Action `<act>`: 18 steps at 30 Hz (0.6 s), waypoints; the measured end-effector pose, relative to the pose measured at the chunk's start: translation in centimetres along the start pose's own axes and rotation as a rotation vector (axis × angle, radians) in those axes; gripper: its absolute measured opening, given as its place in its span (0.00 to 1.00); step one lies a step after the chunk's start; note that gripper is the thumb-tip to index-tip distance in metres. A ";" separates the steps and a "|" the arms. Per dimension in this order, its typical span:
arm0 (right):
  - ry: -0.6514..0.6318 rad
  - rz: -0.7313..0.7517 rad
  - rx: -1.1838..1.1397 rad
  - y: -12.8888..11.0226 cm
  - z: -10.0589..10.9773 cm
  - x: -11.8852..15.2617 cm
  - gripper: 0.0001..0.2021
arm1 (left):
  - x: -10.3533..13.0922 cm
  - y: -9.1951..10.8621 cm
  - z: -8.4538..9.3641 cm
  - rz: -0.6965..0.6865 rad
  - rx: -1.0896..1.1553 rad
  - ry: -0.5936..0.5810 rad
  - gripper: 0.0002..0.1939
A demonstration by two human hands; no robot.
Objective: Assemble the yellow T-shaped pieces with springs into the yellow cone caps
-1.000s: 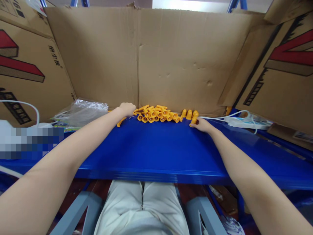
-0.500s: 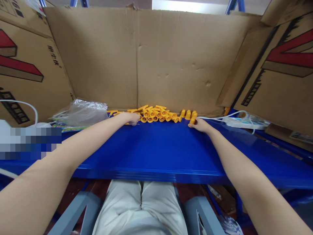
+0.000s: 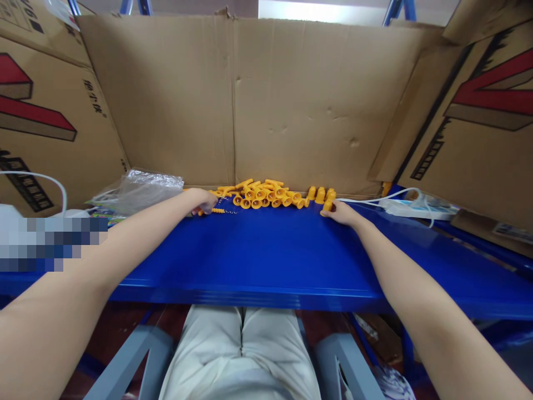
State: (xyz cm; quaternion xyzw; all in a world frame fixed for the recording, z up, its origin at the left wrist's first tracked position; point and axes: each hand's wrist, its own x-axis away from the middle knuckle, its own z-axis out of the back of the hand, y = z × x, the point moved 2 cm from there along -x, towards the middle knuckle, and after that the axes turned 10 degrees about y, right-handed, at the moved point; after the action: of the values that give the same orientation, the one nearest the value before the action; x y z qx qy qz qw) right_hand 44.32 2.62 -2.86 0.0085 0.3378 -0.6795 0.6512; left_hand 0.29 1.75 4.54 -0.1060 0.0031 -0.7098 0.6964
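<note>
My left hand (image 3: 200, 201) is at the left end of the yellow parts, fingers curled over a yellow T-handled piece with a ribbed shaft (image 3: 218, 210) and a thin wavy metal spiral like a corkscrew's. Its grip is partly hidden. More yellow T-handles (image 3: 226, 190) lie just beyond. My right hand (image 3: 342, 213) pinches a yellow bell-shaped cap (image 3: 327, 209) at the table. Behind it stand several similar caps (image 3: 320, 195). Between my hands, yellow bell-mouthed pieces (image 3: 265, 194) lie piled, mouths facing me, some with T-handles.
A blue table (image 3: 262, 250) runs under everything, backed by a cardboard sheet (image 3: 291, 100). Clear plastic bags (image 3: 144, 186) lie at the left. A white power strip (image 3: 416, 208) with cables is at the right. Cardboard boxes (image 3: 495, 166) flank both sides.
My left hand has moved left from the pile's edge to the T-handled pieces. Another bell-mouthed piece now shows at the pile's left end. My right hand has stayed put.
</note>
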 end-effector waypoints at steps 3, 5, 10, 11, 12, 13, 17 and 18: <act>-0.068 -0.008 0.074 -0.5 0.2 0.3 0.10 | -0.3 -0.7 1.2 -0.021 0.012 0.110 0.23; -0.073 0.002 0.082 -0.7 0.3 0.4 0.10 | -0.4 -1.1 2.4 -0.042 -0.010 0.188 0.24; -0.061 0.025 0.129 -1.4 0.4 0.6 0.11 | 1.3 -1.1 4.6 -0.096 0.130 0.319 0.28; -0.061 0.034 0.150 -1.8 0.4 0.6 0.11 | 2.0 -0.8 4.7 -0.106 0.194 0.349 0.27; -0.063 0.039 0.177 -2.2 0.5 0.7 0.12 | 2.8 -0.4 4.7 -0.127 0.271 0.382 0.26; -0.072 0.043 0.207 -2.7 0.6 0.9 0.13 | 3.5 0.0 4.6 -0.142 0.355 0.412 0.23; -0.165 0.056 0.352 -5.5 1.2 1.5 0.18 | 5.5 2.1 2.7 -0.254 0.667 0.503 0.17; -0.183 0.073 0.384 -6.3 1.4 1.7 0.19 | 5.5 2.5 2.0 -0.255 0.708 0.492 0.16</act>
State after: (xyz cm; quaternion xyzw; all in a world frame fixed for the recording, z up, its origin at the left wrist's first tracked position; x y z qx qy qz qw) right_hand 39.05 0.03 0.30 0.0830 0.1410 -0.7051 0.6899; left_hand 3.04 -3.53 6.88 0.3113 -0.0878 -0.7513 0.5752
